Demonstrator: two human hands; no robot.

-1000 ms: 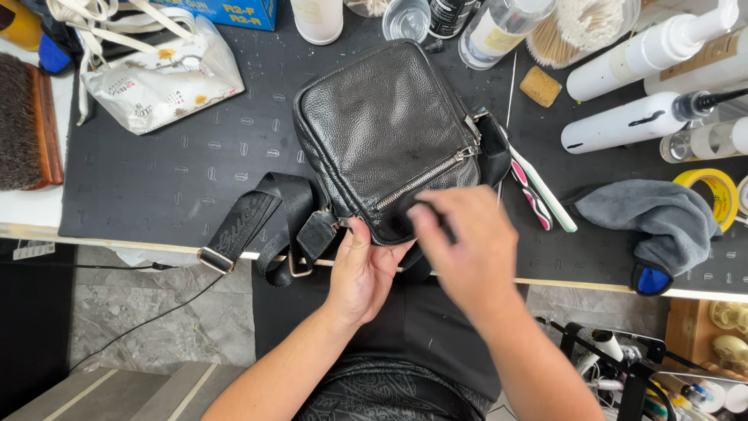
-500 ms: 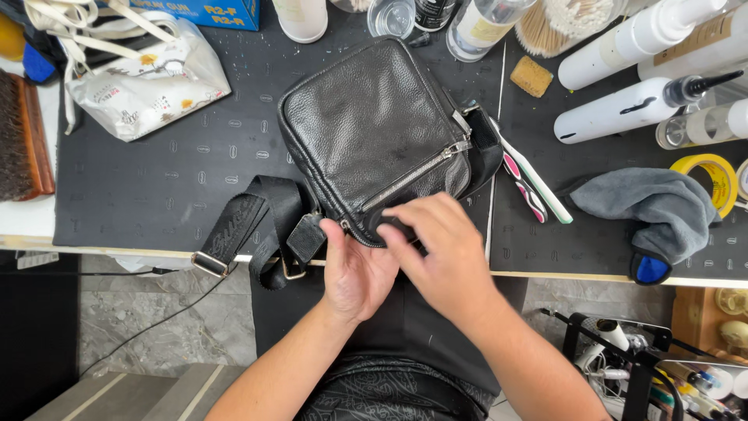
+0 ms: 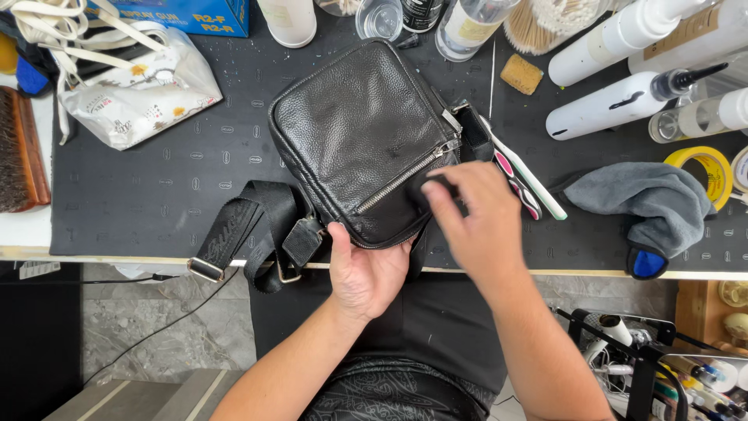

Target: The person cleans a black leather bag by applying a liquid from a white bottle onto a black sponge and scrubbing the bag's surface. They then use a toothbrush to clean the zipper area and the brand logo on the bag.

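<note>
A black pebbled-leather shoulder bag [image 3: 362, 129] lies tilted on a dark work mat [image 3: 140, 195], with a silver zip running diagonally across its front. Its wide black webbing strap [image 3: 245, 226] is folded at the bag's lower left and hangs over the table edge. My left hand [image 3: 366, 269] grips the bag's lower corner from below. My right hand [image 3: 475, 218] presses a small dark thing against the bag's lower right side near the zip; my fingers hide most of it.
A grey cloth [image 3: 647, 203] lies at the right, with toothbrushes [image 3: 526, 175] beside the bag. White spray bottles [image 3: 615, 109], yellow tape [image 3: 705, 168] and jars line the back. A plastic packet [image 3: 136, 93] and wooden brush [image 3: 19, 148] sit at the left.
My right hand has slid rightward along the bag's lower edge toward the zip end. My left hand keeps its grip on the bottom corner.
</note>
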